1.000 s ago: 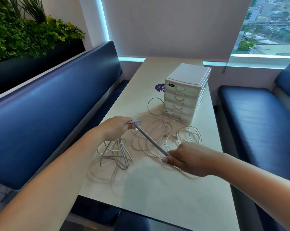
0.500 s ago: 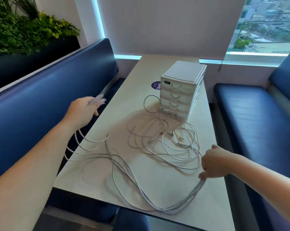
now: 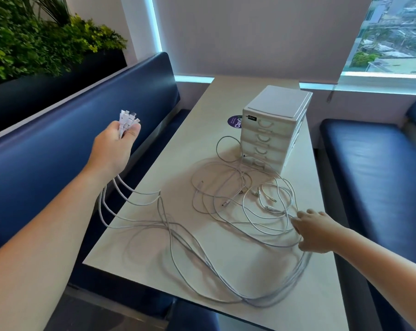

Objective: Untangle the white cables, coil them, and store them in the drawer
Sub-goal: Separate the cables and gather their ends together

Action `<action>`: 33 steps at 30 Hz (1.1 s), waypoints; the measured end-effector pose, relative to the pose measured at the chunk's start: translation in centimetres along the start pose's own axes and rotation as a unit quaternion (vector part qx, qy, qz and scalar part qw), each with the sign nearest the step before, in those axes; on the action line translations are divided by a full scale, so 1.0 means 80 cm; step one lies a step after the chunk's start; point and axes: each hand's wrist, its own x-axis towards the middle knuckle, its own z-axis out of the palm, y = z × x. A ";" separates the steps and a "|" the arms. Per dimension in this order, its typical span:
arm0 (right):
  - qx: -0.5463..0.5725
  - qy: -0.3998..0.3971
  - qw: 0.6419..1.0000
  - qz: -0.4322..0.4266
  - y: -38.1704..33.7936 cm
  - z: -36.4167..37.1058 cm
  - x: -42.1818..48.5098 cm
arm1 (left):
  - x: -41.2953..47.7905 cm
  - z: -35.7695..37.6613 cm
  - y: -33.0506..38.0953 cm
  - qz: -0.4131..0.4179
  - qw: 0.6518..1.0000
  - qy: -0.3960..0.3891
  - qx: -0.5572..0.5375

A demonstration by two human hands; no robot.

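Untangling step; no coil yet. Left hand gripping white cables by bunched plug ends, out past left edge of tabletop. Strands trailing across to right hand; grip there blurred, cannot tell. Loose tangle before shut drawer unit. Next: pull held strands clear, then loop.

Both arms stretched forward, spread wide apart.
Left hand raised, fingers gripping cable ends; right hand low, knuckles up, grip blurred.
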 end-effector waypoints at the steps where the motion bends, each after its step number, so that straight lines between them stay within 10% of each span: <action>1: 0.028 0.011 1.000 0.004 -0.002 -0.001 0.004 | -0.001 0.003 0.002 0.001 1.000 0.004 -0.001; 10: 0.235 0.107 0.960 0.105 -0.003 0.014 0.049 | 0.005 0.037 0.008 -0.003 0.996 -0.013 -0.091; 24: 0.257 -0.024 0.951 0.168 0.016 0.015 0.070 | -0.001 0.108 0.004 -0.014 0.977 -0.101 -0.185; 33: 0.580 0.098 0.796 0.146 0.010 -0.042 0.054 | -0.006 0.138 -0.001 -0.057 0.963 -0.172 -0.201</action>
